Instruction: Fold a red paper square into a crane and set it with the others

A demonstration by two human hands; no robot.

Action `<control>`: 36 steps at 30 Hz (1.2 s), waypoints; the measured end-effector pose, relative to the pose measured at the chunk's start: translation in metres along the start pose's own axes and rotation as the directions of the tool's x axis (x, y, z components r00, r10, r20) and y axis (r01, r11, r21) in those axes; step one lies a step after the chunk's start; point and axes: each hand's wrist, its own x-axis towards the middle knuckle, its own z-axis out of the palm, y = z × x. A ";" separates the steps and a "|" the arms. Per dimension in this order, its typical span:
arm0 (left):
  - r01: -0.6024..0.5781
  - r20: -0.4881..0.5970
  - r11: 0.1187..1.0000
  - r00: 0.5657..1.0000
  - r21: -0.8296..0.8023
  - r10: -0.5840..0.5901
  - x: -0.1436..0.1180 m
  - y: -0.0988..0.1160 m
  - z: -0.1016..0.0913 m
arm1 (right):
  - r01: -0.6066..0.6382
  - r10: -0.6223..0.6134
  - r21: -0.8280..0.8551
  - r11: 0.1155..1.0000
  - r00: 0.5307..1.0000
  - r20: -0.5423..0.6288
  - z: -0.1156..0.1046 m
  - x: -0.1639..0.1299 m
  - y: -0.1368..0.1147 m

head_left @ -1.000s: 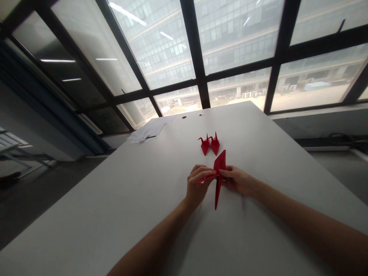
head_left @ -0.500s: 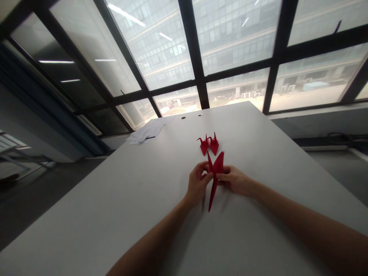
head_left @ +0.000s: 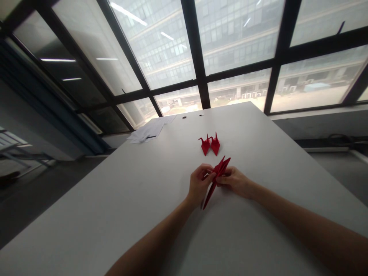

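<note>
Red folded paper piece [head_left: 216, 177], long and narrow with pointed ends, pinched between both hands just above the white tabletop [head_left: 115, 214]. Left hand [head_left: 199, 184] closed on its middle from the left, fingertips curled onto the paper. Right hand [head_left: 235, 181] closed on it from the right, thumb and fingers meeting the left hand's at the fold. Piece tilted: upper points toward far right, lower tip slanting down-left past the left wrist, close to the table; can't tell if it touches.

Beyond the hands, near but apart: two small red paper cranes [head_left: 211, 144], side by side, touching each other, standing on the table. Far left edge of table: loose stack of white paper sheets [head_left: 148, 131]. Behind it all, dark-framed window wall [head_left: 198, 69].
</note>
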 end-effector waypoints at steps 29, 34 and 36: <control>0.268 -0.058 0.963 0.961 -0.027 -0.269 0.002 -0.003 -0.004 | 0.153 -0.206 -0.190 0.970 0.932 -0.298 0.010 0.000 -0.003; 0.329 0.098 0.944 0.939 0.028 -0.331 0.002 0.003 -0.002 | 0.161 -0.240 -0.236 0.958 0.902 -0.358 0.010 0.000 -0.006; 0.343 0.104 0.939 0.933 0.028 -0.344 0.002 0.004 -0.002 | 0.158 -0.245 -0.252 0.955 0.898 -0.365 0.009 -0.001 -0.007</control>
